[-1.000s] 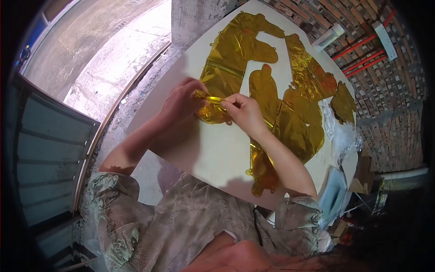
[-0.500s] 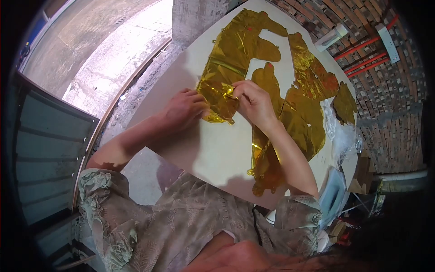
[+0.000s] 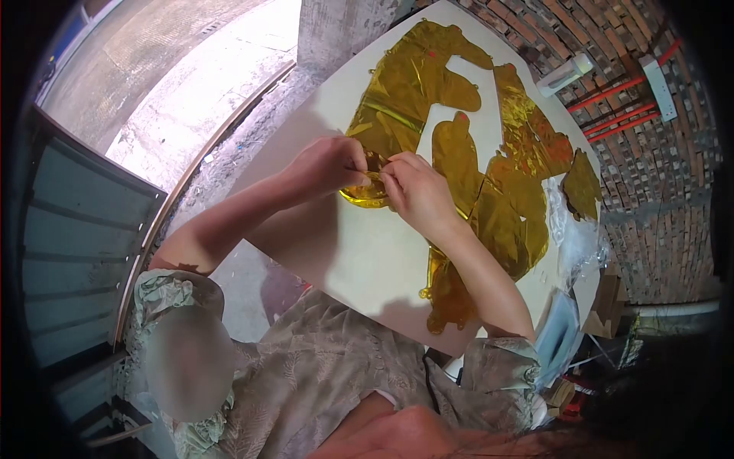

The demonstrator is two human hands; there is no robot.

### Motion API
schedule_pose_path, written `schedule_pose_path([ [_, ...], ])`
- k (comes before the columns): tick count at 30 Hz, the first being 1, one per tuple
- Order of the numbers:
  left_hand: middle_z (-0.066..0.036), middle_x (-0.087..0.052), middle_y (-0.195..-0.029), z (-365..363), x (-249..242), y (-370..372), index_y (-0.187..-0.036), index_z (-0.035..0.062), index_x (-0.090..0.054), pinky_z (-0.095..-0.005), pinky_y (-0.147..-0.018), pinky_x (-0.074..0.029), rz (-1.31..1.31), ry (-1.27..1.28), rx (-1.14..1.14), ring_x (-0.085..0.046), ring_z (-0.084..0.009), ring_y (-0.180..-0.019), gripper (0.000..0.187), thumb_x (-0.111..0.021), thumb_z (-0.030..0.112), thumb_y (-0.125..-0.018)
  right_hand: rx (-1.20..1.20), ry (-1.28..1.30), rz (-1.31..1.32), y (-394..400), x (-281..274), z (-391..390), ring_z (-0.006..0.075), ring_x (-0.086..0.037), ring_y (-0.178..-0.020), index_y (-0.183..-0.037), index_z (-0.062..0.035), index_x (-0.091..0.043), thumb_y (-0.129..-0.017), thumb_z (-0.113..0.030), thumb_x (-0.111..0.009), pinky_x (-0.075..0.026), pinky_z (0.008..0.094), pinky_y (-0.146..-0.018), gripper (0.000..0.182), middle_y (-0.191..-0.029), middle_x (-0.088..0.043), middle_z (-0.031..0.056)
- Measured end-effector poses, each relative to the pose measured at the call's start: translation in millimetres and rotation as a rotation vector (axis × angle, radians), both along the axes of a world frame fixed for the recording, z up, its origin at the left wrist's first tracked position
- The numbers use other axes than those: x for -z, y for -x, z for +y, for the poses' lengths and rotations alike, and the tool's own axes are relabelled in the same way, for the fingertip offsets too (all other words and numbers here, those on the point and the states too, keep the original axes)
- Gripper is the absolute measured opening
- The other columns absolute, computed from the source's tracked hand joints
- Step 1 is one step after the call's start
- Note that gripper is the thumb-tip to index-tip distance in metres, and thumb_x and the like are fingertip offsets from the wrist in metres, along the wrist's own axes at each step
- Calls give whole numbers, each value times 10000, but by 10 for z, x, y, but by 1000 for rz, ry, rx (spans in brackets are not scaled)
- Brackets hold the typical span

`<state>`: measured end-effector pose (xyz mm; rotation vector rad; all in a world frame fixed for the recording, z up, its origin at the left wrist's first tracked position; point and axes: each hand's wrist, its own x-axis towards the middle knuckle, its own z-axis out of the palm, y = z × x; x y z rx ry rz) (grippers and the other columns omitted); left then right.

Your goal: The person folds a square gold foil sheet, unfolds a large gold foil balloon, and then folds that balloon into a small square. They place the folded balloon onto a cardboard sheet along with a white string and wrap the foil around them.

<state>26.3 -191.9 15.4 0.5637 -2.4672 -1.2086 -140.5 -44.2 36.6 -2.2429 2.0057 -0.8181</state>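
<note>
A flat, shiny gold foil balloon [image 3: 397,96] lies on the pale tabletop, its lower end bunched between my hands. My left hand [image 3: 332,164] is closed in a pinch on the foil near its left edge. Close beside it, my right hand [image 3: 419,190] pinches the same balloon with thumb and fingers. The foil between them is lifted and creased, and the fingertips partly hide it. Just right of my right hand, a second gold foil balloon [image 3: 456,153] lies flat, partly under my forearm.
More gold foil pieces [image 3: 527,115] spread across the right of the white table [image 3: 367,260]. Crumpled clear plastic [image 3: 569,245] rests at the right edge. A brick wall [image 3: 638,176] with red pipes and a power strip [image 3: 659,88] stands beyond. Cardboard [image 3: 606,306] is below right.
My left hand has moved right and closed onto the foil beside my right hand. The balloon's lower end is now more gathered and lifted. The view has shifted slightly.
</note>
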Motion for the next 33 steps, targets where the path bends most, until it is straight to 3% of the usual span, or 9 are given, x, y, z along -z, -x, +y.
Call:
schedule_pose_path([
  [4,-77,-658,-778,54,21,31,-807,57,-664,-367,-708,-507,-26,-92,-68,-658,-236,-778,165,-792,133,-735,51,-21,-55,-24,11,-21,328,-655,-922,-895,-22,-654,-891,-106,-694,-539,395,-769,94,-984,-664,135],
  [10,-53,-614,-888,125,243,11,-812,86,-619,-379,-769,-477,388,1108,-68,-611,-211,-845,108,-690,165,-792,216,-197,-533,99,43,-106,160,-613,-789,-910,-13,-645,-965,-170,-664,-492,304,-708,167,-923,-654,39],
  [12,-50,-586,-937,162,275,8,-899,80,-612,-380,-778,-475,243,1015,280,-601,-211,-854,120,-632,164,-816,264,-307,-852,261,98,-191,39,-535,-799,-925,-15,-655,-1012,-190,-623,-460,233,-722,198,-875,-610,-53],
  [17,-64,-600,-925,108,241,124,-969,87,-628,-409,-742,-501,226,784,367,-607,-241,-842,144,-618,138,-836,100,-194,-521,1186,-325,-801,60,-564,-845,-954,-31,-653,-1013,-204,-608,-476,242,-778,188,-851,-642,-10],
  [21,-84,-645,-1036,-188,59,514,-1121,103,-657,-424,-819,-528,-34,634,467,-637,-296,-977,290,-636,246,-870,435,134,375,2087,-1711,-1469,342,-708,-850,-1136,-72,-636,-991,-302,-525,-540,456,-720,294,-953,-716,188],
  [22,-93,-658,-1082,-268,81,654,-1171,111,-663,-428,-856,-532,46,646,351,-639,-313,-1031,348,-649,298,-878,577,323,484,2155,-1983,-1475,293,-718,-810,-1177,-81,-652,-988,-214,-563,-554,398,-704,247,-921,-719,181],
  [28,-157,-679,-1126,-656,-25,1131,-1183,82,-692,-460,-857,-543,-236,752,258,-658,-352,-1060,440,-652,433,-921,593,741,-70,2521,-3295,-1329,331,-638,-851,-1136,-30,-658,-988,-134,-528,-477,475,-728,223,-979,-669,250],
  [31,-188,-705,-1014,-591,-450,1249,-1070,43,-726,-480,-833,-542,-519,588,313,-685,-387,-959,488,-672,494,-893,542,822,377,2464,-3600,-914,301,-642,-848,-1114,-21,-658,-987,-148,-566,-471,444,-692,201,-989,-686,223],
  [33,-233,-699,-994,-646,-500,1503,-1043,-16,-709,-472,-835,-542,-422,352,248,-689,-385,-940,640,-622,602,-899,521,737,174,2091,-3726,-620,281,-643,-855,-1106,-26,-664,-988,-161,-587,-470,419,-691,196,-991,-693,207],
])
